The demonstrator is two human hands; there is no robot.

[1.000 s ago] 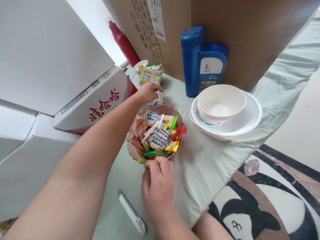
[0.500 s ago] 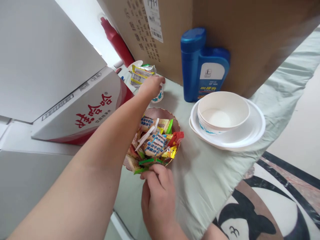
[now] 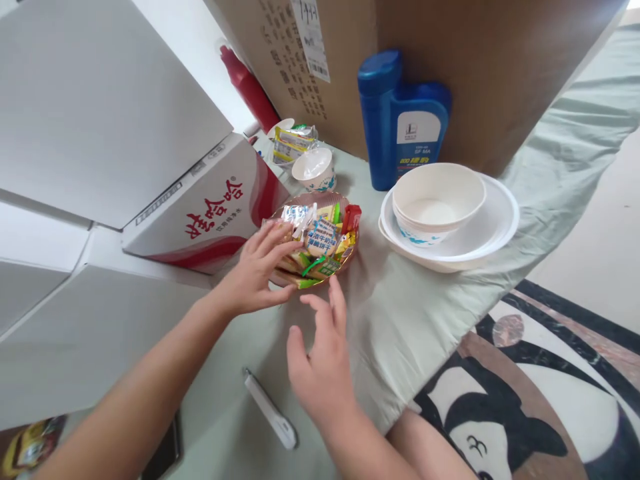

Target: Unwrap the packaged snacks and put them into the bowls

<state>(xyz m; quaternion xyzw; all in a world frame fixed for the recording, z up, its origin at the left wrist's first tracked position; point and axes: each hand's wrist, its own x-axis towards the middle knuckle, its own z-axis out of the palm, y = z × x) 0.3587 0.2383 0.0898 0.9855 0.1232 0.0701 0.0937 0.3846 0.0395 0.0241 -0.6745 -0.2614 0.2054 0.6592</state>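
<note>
A pinkish clear bowl (image 3: 353, 252) with a gilt rim holds several wrapped biscuits and sweets, among them a milk biscuit packet (image 3: 321, 237). At its left side my left hand (image 3: 263, 270) is spread open, its fingertips over the packets on that edge. My right hand (image 3: 323, 353) is at the near side of the bowl, fingers apart and holding nothing, the fingertips close to the rim. Just behind the bowl stands a white paper cup (image 3: 315, 171) with a blue leaf print. Yellow snack packets (image 3: 293, 145) lie beyond it.
White paper bowls (image 3: 435, 200) sit on white plates (image 3: 503, 217) to the right. Behind them are a blue oil bottle (image 3: 383, 127) and a large cardboard box (image 3: 340, 40). Red-and-white cartons (image 3: 220, 220) stand left. A white utility knife (image 3: 270, 407) lies in front.
My left hand has come back from the paper cup to the bowl's left side. My right hand has let go of the green packet at the near rim and opened.
</note>
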